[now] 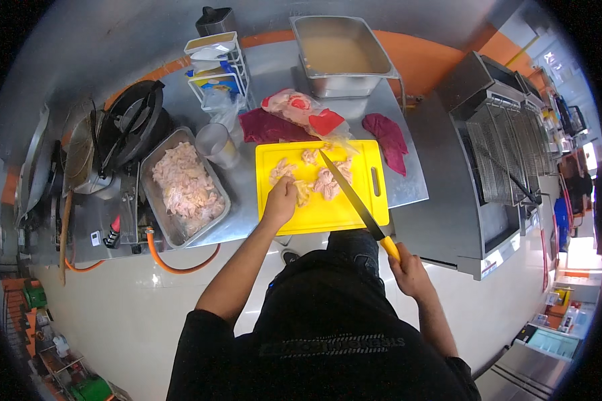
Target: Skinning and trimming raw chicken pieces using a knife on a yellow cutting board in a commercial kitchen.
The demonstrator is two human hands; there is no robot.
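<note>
My right hand [410,273] grips the yellow handle of a long kitchen knife [353,198]. Its blade slants up and left over a yellow plastic cutting board [331,220], with the tip near the far edge. Small heaps of raw meat, apparently chicken [327,184], lie on the board, some partly behind the blade. My left hand [281,200] is at the board's left side, fingers curled down against a yellowish piece of meat or skin [303,193]; whether they grip it is hidden. Another pale piece [282,170] lies just beyond these fingers.
Left of the board stand a metal pan of cut raw meat [185,185] and a clear plastic cup [216,145]. Behind are a plastic bag [296,108], dark red cloths [386,140] and a deep steel pan of cloudy liquid [343,50]. A fryer with wire baskets [499,150] stands right.
</note>
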